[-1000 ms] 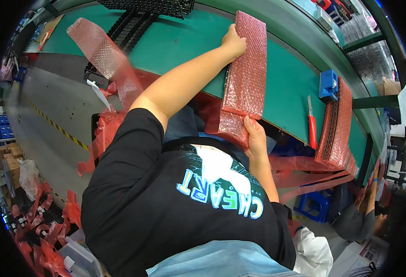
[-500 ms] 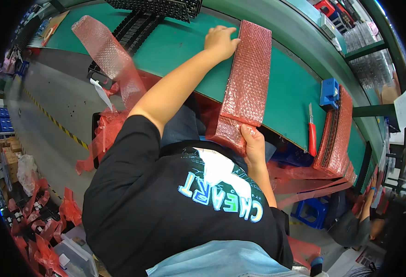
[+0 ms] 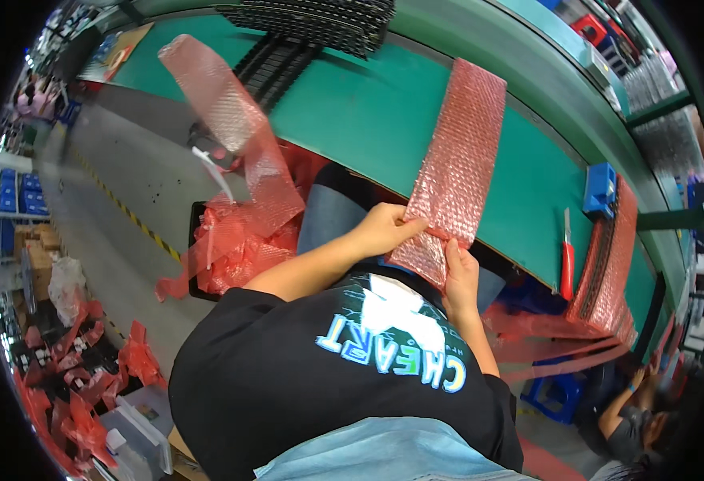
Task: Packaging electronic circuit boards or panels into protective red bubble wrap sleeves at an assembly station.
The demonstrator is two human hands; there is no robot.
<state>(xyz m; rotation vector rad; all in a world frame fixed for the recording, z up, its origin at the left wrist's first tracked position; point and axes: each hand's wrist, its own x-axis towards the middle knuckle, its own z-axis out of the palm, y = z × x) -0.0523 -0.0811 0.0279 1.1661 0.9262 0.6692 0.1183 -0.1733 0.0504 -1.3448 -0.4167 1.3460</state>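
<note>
A long strip of pink bubble wrap lies lengthwise across the green surface, its near end hanging over the edge of that surface toward the person. The left hand grips the left edge of the strip's near end, fingers closed around the wrap with the thumb on top. The right hand holds the same end from the right and below, fingers curled shut on the strip's corner, just beside the left hand. Both hands sit at the edge of the green surface, above the person's lap.

Beyond the strip's far end, a stack of black ridged trays rests on the green surface. To the right of the strip, a red-handled tool lies on the surface near its edge, and past it a small blue box stands next to a long bundle wrapped in pink bubble wrap. To the left of the strip, off the surface, another loose sheet of bubble wrap drapes down into a bin of red wrap scraps on the floor. More red scraps lie on the floor farther left of the bin. Another person's hand shows low down, to the right of the strip.
</note>
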